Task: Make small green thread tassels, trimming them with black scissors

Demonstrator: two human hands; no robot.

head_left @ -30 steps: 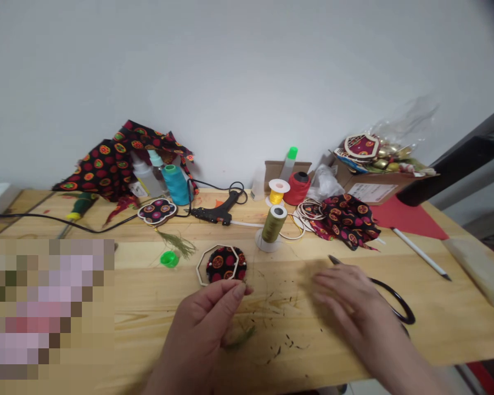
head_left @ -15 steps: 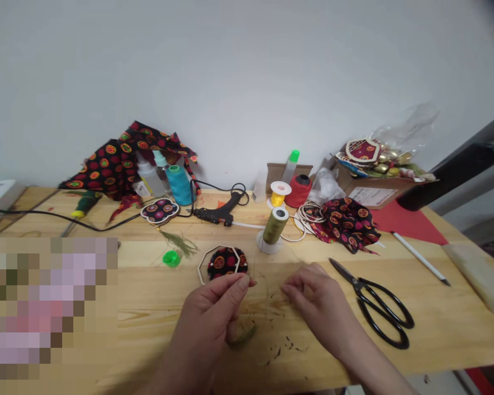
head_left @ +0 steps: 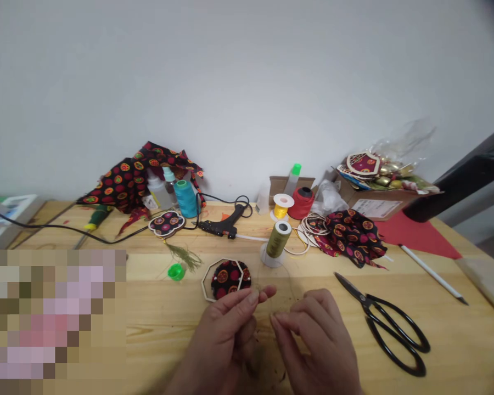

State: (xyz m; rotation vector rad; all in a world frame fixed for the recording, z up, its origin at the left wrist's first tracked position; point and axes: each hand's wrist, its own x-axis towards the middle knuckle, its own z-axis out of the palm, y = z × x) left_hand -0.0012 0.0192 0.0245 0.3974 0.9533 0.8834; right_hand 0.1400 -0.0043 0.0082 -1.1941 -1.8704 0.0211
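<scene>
My left hand (head_left: 230, 323) is closed in a pinch, thumb against the forefinger, on fine olive thread (head_left: 288, 277). My right hand (head_left: 316, 343) is beside it on the right, fingertips pressed together on the same thread. A strand loops from the spool of olive thread (head_left: 278, 241) down toward both hands. Beneath my left palm a dark tuft shows, too blurred to make out. Just beyond my left fingers, an octagonal wooden frame (head_left: 205, 278) overlaps a round piece covered in dark patterned cloth (head_left: 226, 277). Black-handled scissors (head_left: 389, 323) lie to the right of my right hand.
A black glue gun (head_left: 222, 224) and a turquoise thread cone (head_left: 186, 198) stand farther back. A green cap (head_left: 175, 271) lies left of the frame. Patterned cloth (head_left: 352, 236), a white pen (head_left: 432, 273) and a filled cardboard box (head_left: 374, 206) are on the right. A pixelated patch hides the lower left.
My right hand has come nearer the left and lower, its fingertips now close to my left fingers. The whole view has shifted slightly, so the table things sit lower.
</scene>
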